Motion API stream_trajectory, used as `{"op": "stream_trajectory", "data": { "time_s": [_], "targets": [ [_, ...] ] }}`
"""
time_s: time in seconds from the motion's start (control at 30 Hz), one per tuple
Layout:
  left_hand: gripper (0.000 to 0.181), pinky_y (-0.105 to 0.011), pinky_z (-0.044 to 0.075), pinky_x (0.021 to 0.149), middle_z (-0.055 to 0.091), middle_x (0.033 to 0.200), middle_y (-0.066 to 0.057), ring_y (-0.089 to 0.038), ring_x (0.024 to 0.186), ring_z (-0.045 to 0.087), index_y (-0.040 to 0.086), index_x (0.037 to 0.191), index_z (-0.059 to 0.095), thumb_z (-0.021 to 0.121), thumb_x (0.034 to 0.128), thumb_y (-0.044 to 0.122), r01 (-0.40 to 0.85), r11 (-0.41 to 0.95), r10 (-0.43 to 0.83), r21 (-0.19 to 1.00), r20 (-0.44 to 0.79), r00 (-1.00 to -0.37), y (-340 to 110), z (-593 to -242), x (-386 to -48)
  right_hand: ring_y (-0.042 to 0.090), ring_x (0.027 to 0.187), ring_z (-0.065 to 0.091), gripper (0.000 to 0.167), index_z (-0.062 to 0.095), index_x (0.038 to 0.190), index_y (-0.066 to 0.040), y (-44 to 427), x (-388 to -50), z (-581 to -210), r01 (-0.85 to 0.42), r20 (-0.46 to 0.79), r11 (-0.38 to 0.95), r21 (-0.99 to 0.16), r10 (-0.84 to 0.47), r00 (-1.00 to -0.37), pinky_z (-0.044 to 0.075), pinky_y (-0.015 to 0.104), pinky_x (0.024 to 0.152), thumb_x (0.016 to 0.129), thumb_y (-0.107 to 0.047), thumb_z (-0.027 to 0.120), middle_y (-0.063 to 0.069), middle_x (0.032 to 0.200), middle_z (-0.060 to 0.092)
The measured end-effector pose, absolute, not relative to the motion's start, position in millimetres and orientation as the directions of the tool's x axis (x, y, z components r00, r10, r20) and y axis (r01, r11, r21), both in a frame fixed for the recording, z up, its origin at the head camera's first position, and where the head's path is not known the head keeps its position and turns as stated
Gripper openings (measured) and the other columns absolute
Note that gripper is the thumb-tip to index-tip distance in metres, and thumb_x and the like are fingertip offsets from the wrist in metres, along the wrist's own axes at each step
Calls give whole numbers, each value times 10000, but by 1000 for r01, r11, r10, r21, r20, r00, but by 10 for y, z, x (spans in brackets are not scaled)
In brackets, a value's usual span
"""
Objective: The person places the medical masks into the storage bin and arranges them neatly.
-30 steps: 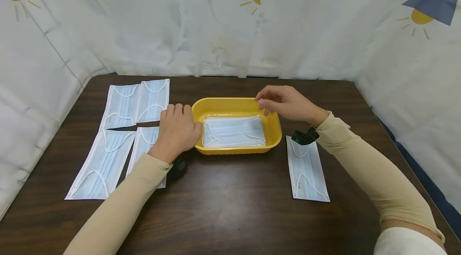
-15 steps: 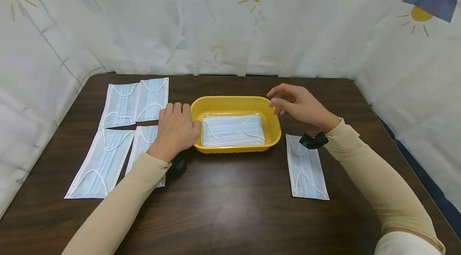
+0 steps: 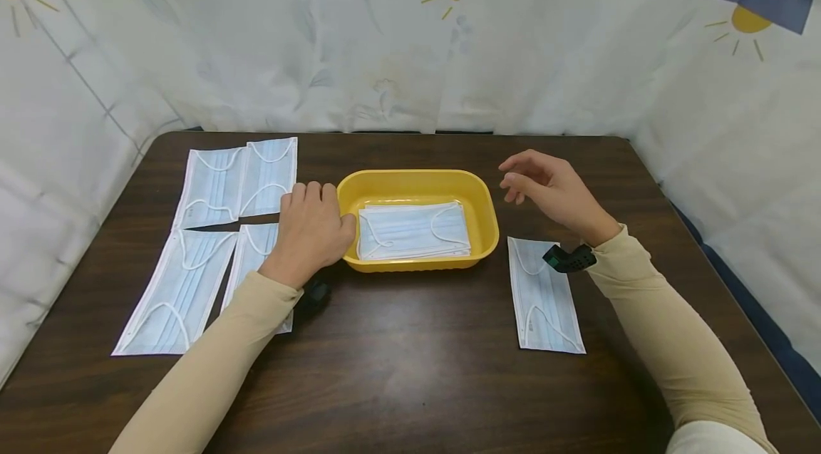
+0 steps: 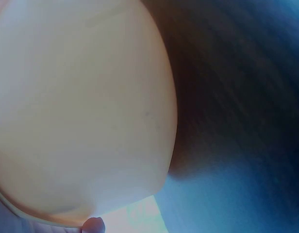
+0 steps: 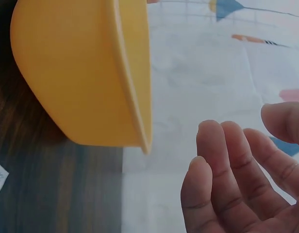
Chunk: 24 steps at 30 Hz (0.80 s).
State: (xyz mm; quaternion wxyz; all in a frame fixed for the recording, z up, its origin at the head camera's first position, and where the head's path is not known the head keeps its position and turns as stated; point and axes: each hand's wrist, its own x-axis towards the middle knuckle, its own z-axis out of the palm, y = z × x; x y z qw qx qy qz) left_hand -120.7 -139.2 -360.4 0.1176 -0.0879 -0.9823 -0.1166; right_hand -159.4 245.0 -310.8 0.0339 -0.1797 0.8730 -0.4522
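Observation:
In the head view, a shallow yellow plastic basin (image 3: 417, 265) stands mid-table, with a small stack of light-blue face masks (image 3: 413, 231) inside. My left hand (image 3: 312, 233) holds the basin's left rim, its thumb at the edge; the other fingertips are hidden. The left wrist view is filled by the basin's outer wall (image 4: 86, 111), and a fingertip (image 4: 93, 224) shows at the rim. To the right of the basin, and apart from it, my right hand (image 3: 551, 190) hovers with relaxed, slightly bent fingers (image 5: 220, 165), holding nothing.
Several face masks (image 3: 182, 290) lie flat in two rows at the left, partly under the left forearm. A single mask (image 3: 545, 297) lies on the right, below the right wrist camera (image 3: 569, 259). White printed cloth (image 3: 385, 48) surrounds the dark wooden table (image 3: 398, 368).
My right hand has left the basin's right rim and moved rightward, away from it. The left hand stays at the left rim, and basin and masks keep their places.

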Motion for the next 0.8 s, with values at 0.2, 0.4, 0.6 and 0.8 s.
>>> {"op": "stream_trajectory", "data": {
  "time_s": [0.2, 0.4, 0.6, 0.8],
  "targets": [
    [314, -475, 337, 726, 491, 832, -191, -378, 830, 418, -73, 940, 548, 453, 901, 224, 202, 956, 146, 213, 253, -956, -1395, -3607, -1212, 249, 894, 706, 254, 651, 1254, -139, 2530, -1544, -3187, -272, 137, 483, -832, -297, -945, 580, 271, 782, 1043, -274, 606, 28, 1054, 717],
    [303, -471, 333, 720, 491, 831, -188, -375, 821, 416, -64, 918, 541, 455, 899, 226, 204, 956, 149, 209, 255, -956, -1393, -3601, -1219, 257, 888, 694, 240, 663, 1235, -156, 2642, -1507, -3246, -248, 142, 497, -831, -241, -960, 579, 267, 798, 1038, -284, 613, -42, 1011, 721],
    [296, -463, 326, 710, 486, 820, -185, -372, 810, 413, -59, 904, 536, 450, 900, 224, 208, 956, 152, 207, 257, -954, -1394, -3585, -1218, 164, 884, 712, 250, 653, 1249, -137, 2766, -1493, -3320, -230, 144, 482, -845, -209, -967, 589, 256, 789, 1040, -268, 612, -64, 1010, 719],
    [255, -457, 313, 697, 471, 799, -175, -368, 789, 403, -32, 856, 512, 446, 895, 211, 212, 952, 150, 221, 267, -952, -1396, -3590, -1209, 129, 901, 715, 255, 648, 1250, -131, 2859, -1502, -3364, -202, 115, 500, -842, -200, -973, 593, 269, 803, 1042, -274, 607, 10, 1051, 727]
  ]
}}
